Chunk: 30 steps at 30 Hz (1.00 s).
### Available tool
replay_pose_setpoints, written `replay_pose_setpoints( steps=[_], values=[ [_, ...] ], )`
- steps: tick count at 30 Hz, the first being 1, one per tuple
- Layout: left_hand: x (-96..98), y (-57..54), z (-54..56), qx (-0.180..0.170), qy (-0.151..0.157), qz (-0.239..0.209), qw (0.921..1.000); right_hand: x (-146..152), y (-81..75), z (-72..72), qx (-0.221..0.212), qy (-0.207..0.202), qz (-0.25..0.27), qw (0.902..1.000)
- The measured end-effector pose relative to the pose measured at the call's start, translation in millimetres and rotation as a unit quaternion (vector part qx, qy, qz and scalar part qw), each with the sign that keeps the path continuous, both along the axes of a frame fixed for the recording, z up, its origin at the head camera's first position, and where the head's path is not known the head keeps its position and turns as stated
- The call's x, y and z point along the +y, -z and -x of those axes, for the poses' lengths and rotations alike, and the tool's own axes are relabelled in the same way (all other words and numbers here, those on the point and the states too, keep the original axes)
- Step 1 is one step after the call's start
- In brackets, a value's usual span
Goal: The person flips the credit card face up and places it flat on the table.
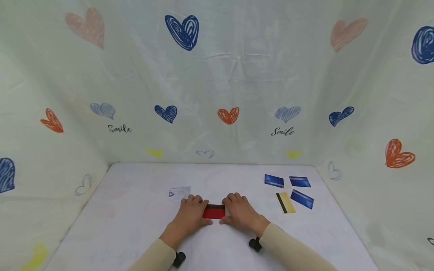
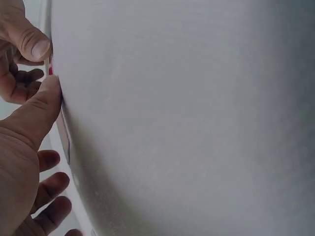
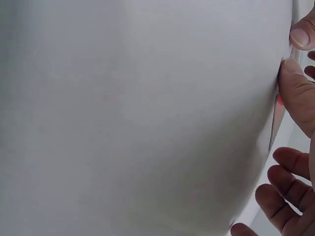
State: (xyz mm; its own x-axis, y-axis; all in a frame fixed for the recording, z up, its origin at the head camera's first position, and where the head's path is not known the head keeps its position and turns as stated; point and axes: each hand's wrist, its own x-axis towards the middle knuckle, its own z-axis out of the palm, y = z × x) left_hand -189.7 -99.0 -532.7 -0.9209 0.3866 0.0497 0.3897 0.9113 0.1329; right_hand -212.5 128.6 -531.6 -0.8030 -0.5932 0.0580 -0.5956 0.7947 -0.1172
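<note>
A red bank card [image 1: 214, 213] with a dark stripe along its far edge lies between my two hands, over the white table. My left hand [image 1: 191, 212] holds its left end, index finger at the far corner and thumb at the near side. At the right end, my right hand [image 1: 240, 211] grips it likewise with thumb and index finger. Both thumbs sit low at the table surface in the wrist views, where only a sliver of red shows. Just beyond the left hand lies a whitish card [image 1: 179, 192].
Three blue cards [image 1: 274, 180] lie at the right of the table, with a yellow card [image 1: 287, 203] bearing a black stripe beside them. A white curtain [image 1: 210, 82] printed with hearts stands behind the table and along both sides.
</note>
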Motion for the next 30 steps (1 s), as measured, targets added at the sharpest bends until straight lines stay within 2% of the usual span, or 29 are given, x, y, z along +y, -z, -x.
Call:
replay_pose_setpoints(
  steps=[4, 12, 19, 30],
  values=[
    [-2.5, 4.2, 3.3, 0.003, 0.000, 0.004, 1.0000, -5.1, -0.6, 4.4, -0.013, -0.003, -0.005, 0.9999],
    [-2.9, 3.7, 2.4, 0.009, 0.003, 0.012, 0.9999, -9.3, -2.7, 9.0, -0.034, -0.005, -0.003, 0.9994],
    [-3.9, 0.8, 0.2, 0.012, 0.009, 0.002, 0.9999, -7.6, -3.2, 9.1, -0.039, 0.000, 0.020, 0.9990],
    [-11.0, -7.1, 2.7, 0.013, 0.024, -0.007, 0.9996, -6.7, -2.2, 8.4, -0.047, -0.010, 0.018, 0.9987]
  ],
)
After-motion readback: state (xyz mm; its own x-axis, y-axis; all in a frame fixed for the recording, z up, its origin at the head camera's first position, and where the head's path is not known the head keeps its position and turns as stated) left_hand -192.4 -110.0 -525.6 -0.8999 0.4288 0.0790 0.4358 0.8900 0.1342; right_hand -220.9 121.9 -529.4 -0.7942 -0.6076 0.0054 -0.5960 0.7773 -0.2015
